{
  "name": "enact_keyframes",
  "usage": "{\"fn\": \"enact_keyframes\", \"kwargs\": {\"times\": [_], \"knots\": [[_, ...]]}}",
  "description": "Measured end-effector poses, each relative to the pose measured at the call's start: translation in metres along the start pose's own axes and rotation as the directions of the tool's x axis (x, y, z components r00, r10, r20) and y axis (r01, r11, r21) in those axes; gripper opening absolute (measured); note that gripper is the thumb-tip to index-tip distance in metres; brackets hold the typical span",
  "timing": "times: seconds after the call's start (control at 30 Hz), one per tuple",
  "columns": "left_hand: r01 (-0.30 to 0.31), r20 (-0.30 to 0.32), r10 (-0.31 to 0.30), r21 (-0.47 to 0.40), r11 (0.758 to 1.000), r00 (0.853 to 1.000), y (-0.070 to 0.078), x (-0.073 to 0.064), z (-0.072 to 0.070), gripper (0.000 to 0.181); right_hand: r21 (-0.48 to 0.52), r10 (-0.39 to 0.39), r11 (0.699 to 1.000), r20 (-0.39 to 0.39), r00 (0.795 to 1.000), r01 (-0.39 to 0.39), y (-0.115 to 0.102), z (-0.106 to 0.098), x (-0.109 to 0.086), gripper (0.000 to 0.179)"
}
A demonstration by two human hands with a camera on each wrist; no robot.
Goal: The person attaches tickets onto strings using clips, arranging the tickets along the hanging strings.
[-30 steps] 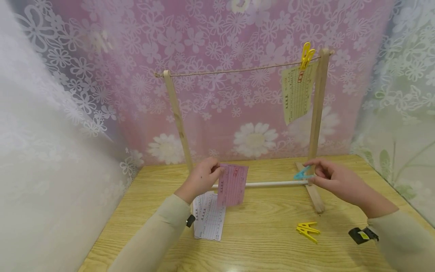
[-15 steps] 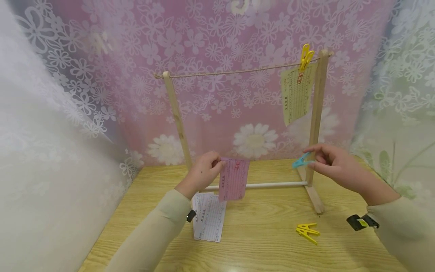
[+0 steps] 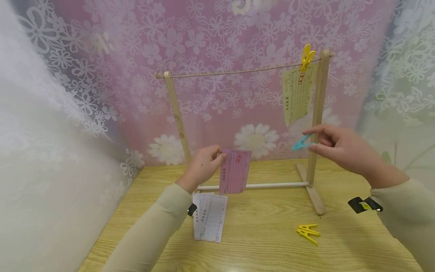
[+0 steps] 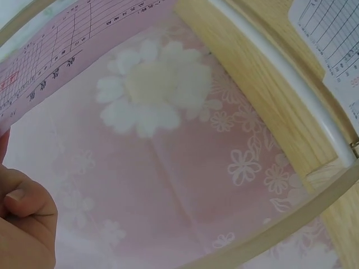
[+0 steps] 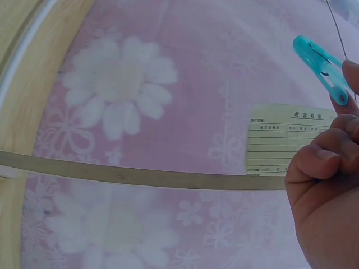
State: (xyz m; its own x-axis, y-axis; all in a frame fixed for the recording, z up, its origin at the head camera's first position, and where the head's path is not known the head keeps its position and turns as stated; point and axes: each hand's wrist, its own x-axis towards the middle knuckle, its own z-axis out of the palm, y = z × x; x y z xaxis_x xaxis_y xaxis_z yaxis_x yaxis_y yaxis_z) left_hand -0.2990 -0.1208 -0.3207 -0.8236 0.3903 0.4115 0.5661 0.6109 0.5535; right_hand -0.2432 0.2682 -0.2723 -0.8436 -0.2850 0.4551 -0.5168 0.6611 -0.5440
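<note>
My left hand (image 3: 203,165) pinches a pink printed slip (image 3: 235,172) by its upper left corner, so the slip hangs down in front of the rack's white bar. In the left wrist view the same pink slip (image 4: 61,50) reaches across the top left. My right hand (image 3: 350,151) holds a blue clothespin (image 3: 301,143) between thumb and index finger, in front of the right wooden post. The right wrist view shows the blue clothespin (image 5: 321,66) near the fingertips. Above that hand, a yellow slip (image 3: 299,94) hangs from the string under a yellow clothespin (image 3: 307,57).
A wooden rack with a left post (image 3: 176,113), a right post (image 3: 319,109) and a taut string (image 3: 234,71) stands at the back. White printed slips (image 3: 211,219) lie at the left on the wooden table (image 3: 261,241). Yellow clothespins (image 3: 308,233) lie at the right.
Both hands have risen from near the table: the left a little with the pink slip, the right further with the blue clothespin. The things on the table and the hanging slip stay put.
</note>
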Motion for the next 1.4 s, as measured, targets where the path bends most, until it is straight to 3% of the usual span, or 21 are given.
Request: {"fn": "enact_keyframes", "kwargs": {"times": [0.1,0.37,0.67,1.17,1.4], "knots": [[-0.023,-0.025,0.024,0.013,1.000,0.999,0.003,0.005,-0.004,0.019,-0.017,0.008,1.000,-0.001,1.000,-0.008,-0.008,-0.004,0.005,0.032],[-0.057,-0.076,0.059,0.026,0.998,0.995,0.017,0.022,-0.017,0.018,-0.111,-0.080,0.991,-0.026,0.996,0.077,-0.028,-0.009,0.018,0.031],[-0.102,-0.098,0.111,0.092,0.990,0.989,0.036,0.042,-0.020,0.019,-0.177,-0.126,0.978,-0.091,0.988,0.109,-0.044,-0.013,0.035,0.033],[-0.104,-0.120,0.115,0.090,0.990,0.986,0.062,0.069,-0.029,0.022,-0.331,-0.204,0.932,-0.138,0.969,0.149,-0.090,-0.056,0.075,0.027],[-0.120,-0.185,0.134,0.085,0.989,0.974,0.067,0.082,-0.033,0.020,-0.412,-0.226,0.898,-0.125,0.966,0.157,-0.113,-0.068,0.096,0.026]]}}
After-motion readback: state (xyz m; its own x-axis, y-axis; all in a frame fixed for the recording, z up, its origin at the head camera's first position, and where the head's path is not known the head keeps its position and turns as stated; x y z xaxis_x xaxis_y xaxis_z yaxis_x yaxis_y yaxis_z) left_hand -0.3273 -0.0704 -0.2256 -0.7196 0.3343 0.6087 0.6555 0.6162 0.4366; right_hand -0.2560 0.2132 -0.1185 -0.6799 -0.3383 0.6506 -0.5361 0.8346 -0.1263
